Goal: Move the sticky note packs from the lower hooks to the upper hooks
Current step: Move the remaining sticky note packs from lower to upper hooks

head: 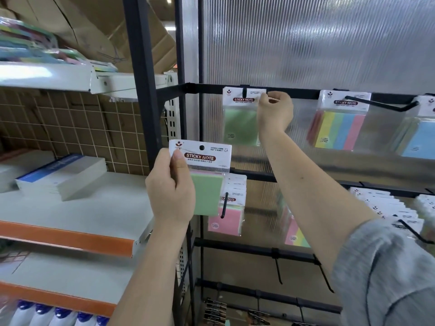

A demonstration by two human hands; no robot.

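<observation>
At the upper rail (294,91), a green sticky note pack (240,114) is hung on the leftmost upper hook (244,91), and its white header card is pinched at the right edge by the thumb and fingers of the right hand (275,111). That hand is placed just to the right of the pack, with the wrist overlapping the pack's lower right corner. Further right on the same rail, a striped multicolour pack (339,124) is hung behind a long black hook (381,105), and a blue pack (421,135) is seen at the frame edge.

Lower and to the left, a second green pack (203,175) is gripped by the left hand (170,187); the thumb is laid across the left part of the header card and the fingers are curled behind the pack, so the pack is held upright, free of any hook, in front of the black upright post (143,78). Just behind and below it, a bundle of pink packs (229,215) is hung on a lower hook (224,205). More packs (386,205) are crowded on the lower rail to the right, partly hidden by the grey sleeve (386,274)
</observation>
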